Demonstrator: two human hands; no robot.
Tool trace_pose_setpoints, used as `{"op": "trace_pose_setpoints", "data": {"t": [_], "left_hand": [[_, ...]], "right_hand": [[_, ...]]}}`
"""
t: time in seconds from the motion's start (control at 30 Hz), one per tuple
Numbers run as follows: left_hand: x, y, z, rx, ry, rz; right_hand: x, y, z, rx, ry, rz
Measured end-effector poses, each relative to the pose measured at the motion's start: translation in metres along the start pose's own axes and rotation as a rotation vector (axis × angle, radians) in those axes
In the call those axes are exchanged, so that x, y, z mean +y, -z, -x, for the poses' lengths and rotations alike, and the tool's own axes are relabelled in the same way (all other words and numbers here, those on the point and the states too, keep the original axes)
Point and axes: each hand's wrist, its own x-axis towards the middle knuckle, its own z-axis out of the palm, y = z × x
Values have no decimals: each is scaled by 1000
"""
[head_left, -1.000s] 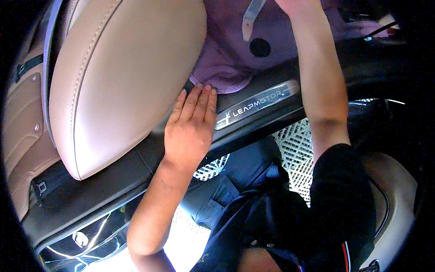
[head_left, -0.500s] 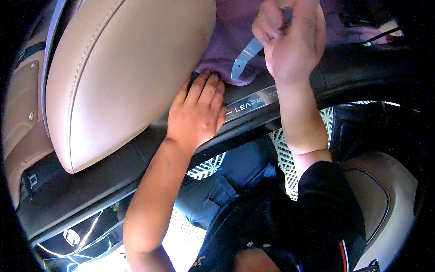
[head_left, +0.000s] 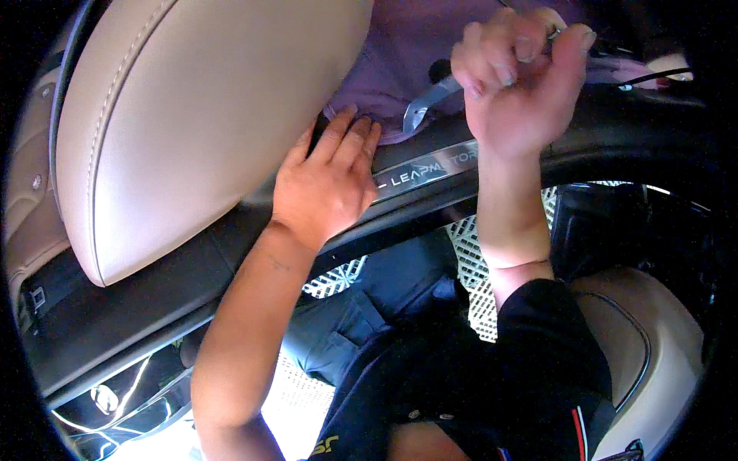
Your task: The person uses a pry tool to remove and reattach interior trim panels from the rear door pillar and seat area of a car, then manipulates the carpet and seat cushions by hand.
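My left hand [head_left: 327, 180] lies flat, fingers together, on the dark door sill of a car, its fingertips at the edge of a purple floor mat [head_left: 400, 69]. My right hand [head_left: 519, 84] is raised over the sill with its fingers curled around a small tool whose flat grey blade [head_left: 421, 107] sticks out to the lower left, over the mat. A shiny metal sill plate [head_left: 430, 169] runs between the two hands.
A large beige leather car seat [head_left: 184, 115] fills the upper left, right beside my left hand. A second beige seat or panel [head_left: 653, 361] sits at the lower right. White perforated floor grating [head_left: 477, 253] shows below the sill, by my dark trousers.
My right hand has come down and back from the far interior toward the sill, bringing the grey-bladed tool with it. My left hand has stayed flat on the sill.
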Motion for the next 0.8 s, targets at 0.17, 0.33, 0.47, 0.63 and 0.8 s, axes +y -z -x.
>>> {"op": "trace_pose_setpoints", "data": {"t": [0.17, 0.33, 0.47, 0.63, 0.8], "left_hand": [[0, 1, -3, -2, 39, -29], [-2, -1, -2, -3, 42, -32], [-4, -4, 2, 11, 60, -28], [2, -1, -8, 19, 75, -61], [9, -9, -21, 242, 310, 194]], "right_hand": [[4, -7, -6, -3, -71, -30], [9, -10, -9, 38, -176, -65], [22, -5, -12, -75, -223, -30], [44, -13, 13, -57, -247, 114], [59, -22, -11, 77, -317, 161]]}}
